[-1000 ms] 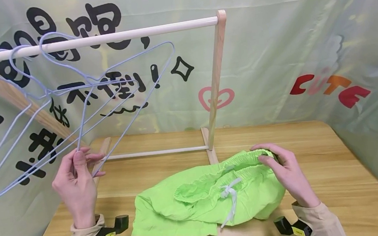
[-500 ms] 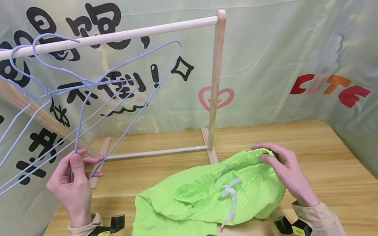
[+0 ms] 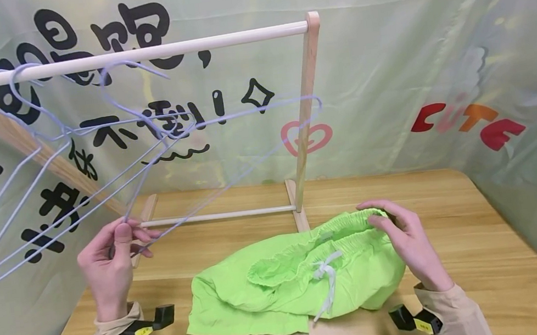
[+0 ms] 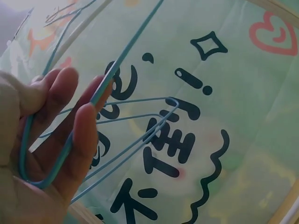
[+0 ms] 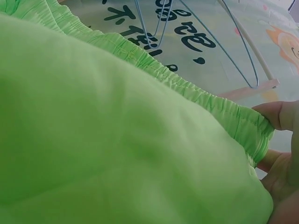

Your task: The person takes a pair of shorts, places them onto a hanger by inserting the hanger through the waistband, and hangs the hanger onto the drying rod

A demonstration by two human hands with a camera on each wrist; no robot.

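Loose hanger: the big change here, hooked over the white rail half a second ago, now off it, sitting just below and swung over to the right, a bit blurry too
Left grip: narrow, pinching that hanger near a lower corner; in the left wrist view, with the bend of the wire lying inside the hand
Green shorts: lying bunched on the worktop, between both hands, with the white drawstring tied in front, pretty much unmoved
Right grip: holding the far right end of the waistband, same spot as half a second ago
Other two hangers: hanging at the left end of the rail, nothing on them
Upshot for the job: unhooking looks done, probably; one hanger free of the rail, but well apart from the waistband, so not joined up yet
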